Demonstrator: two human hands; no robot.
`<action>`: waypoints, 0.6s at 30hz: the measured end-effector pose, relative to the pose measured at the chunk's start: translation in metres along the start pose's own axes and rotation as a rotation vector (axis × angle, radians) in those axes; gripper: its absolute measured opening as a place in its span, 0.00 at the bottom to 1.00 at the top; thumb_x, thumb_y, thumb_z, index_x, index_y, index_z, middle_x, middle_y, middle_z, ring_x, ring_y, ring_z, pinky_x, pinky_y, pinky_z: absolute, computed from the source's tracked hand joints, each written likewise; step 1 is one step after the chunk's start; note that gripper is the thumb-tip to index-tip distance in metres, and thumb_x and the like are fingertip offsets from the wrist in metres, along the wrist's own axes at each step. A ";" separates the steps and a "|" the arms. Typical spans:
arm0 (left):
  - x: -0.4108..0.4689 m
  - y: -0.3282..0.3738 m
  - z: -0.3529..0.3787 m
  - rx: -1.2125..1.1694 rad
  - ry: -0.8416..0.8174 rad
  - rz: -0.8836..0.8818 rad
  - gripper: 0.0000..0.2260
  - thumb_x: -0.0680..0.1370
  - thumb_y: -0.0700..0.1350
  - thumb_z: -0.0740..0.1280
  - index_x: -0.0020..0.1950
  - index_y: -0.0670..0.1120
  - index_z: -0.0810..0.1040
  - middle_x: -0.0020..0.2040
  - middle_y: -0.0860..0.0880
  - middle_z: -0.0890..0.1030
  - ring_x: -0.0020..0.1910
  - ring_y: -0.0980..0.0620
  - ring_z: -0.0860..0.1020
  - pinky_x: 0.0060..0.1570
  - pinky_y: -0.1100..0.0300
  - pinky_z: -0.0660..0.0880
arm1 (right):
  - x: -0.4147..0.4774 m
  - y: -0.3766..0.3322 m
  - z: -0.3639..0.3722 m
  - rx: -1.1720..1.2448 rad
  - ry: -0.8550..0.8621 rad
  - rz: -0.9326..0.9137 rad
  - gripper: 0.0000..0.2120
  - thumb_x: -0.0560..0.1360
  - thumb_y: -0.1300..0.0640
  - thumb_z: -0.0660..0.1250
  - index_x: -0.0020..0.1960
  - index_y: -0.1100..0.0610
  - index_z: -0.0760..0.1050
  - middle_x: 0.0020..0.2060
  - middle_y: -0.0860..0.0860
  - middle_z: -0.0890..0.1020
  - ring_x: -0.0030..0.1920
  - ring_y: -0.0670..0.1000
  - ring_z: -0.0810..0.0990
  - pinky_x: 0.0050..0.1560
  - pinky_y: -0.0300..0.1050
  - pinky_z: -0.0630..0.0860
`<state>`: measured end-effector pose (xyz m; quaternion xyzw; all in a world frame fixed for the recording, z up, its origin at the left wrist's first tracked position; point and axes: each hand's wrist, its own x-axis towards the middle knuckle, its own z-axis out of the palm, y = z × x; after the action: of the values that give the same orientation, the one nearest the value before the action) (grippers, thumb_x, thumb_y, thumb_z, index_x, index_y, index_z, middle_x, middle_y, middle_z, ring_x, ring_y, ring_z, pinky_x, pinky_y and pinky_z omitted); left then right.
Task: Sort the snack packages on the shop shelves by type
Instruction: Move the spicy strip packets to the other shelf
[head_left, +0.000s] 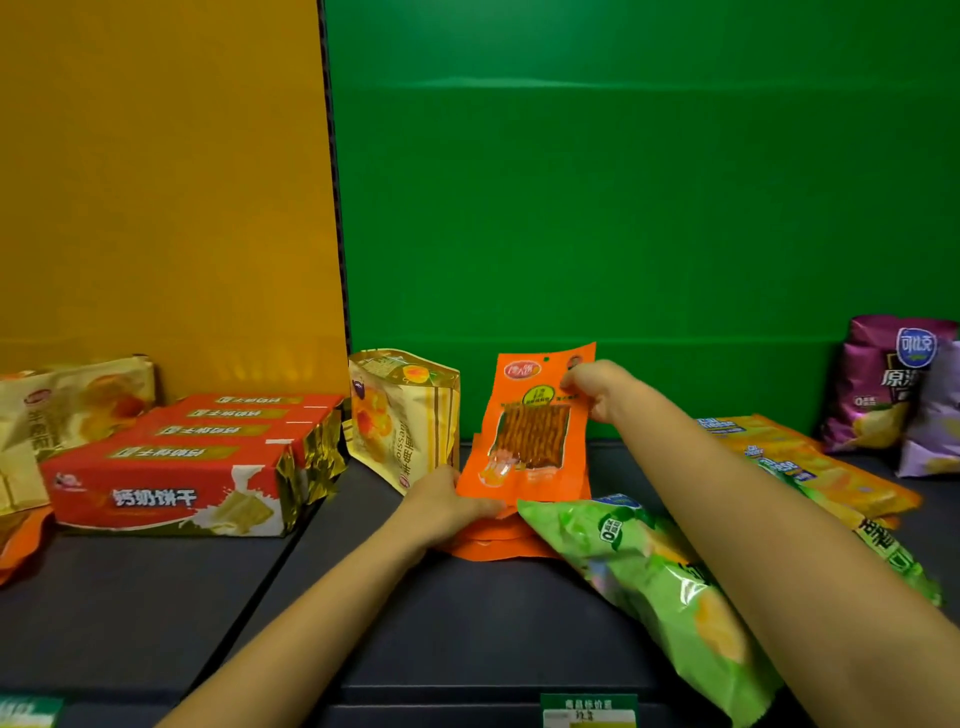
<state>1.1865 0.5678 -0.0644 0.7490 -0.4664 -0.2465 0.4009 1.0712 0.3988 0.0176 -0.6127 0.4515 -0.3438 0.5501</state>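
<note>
Orange packet (532, 431) upright mid-shelf, on orange stack (498, 540). Right hand (592, 389) pinches top corner, left hand (457, 501) grips bottom edge. Risk: slick stack slides; elbow nudges green bag (649, 582) off shelf (363, 597) edge.

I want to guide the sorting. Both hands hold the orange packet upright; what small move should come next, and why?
Probably lay the orange packet flat onto the orange stack beneath it. The left hand grips its bottom, the right hand its top corner, and the same kind lies directly below.

Head cam, close, facing shelf (156, 597)
</note>
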 end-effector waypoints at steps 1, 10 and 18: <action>0.002 -0.003 -0.002 0.031 -0.016 -0.014 0.20 0.67 0.55 0.74 0.52 0.46 0.75 0.50 0.48 0.80 0.49 0.50 0.79 0.45 0.57 0.77 | 0.002 0.004 0.004 -0.072 -0.004 -0.006 0.12 0.74 0.72 0.56 0.35 0.60 0.65 0.33 0.56 0.70 0.31 0.53 0.71 0.36 0.49 0.77; -0.011 0.003 -0.012 0.480 0.101 0.070 0.22 0.71 0.61 0.68 0.56 0.47 0.73 0.53 0.49 0.75 0.55 0.49 0.75 0.55 0.52 0.73 | -0.001 0.015 0.014 -0.730 -0.022 -0.100 0.39 0.69 0.68 0.70 0.74 0.65 0.52 0.69 0.63 0.67 0.68 0.61 0.69 0.62 0.50 0.71; -0.028 0.009 -0.005 0.600 0.203 0.296 0.19 0.74 0.60 0.64 0.60 0.52 0.74 0.59 0.52 0.74 0.60 0.51 0.73 0.56 0.55 0.70 | -0.018 -0.004 0.014 -0.934 -0.079 -0.286 0.24 0.75 0.60 0.66 0.70 0.60 0.68 0.71 0.57 0.69 0.71 0.55 0.68 0.68 0.43 0.64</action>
<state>1.1732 0.5930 -0.0540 0.7785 -0.5792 0.0379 0.2388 1.0786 0.4206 0.0209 -0.8624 0.4475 -0.1533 0.1804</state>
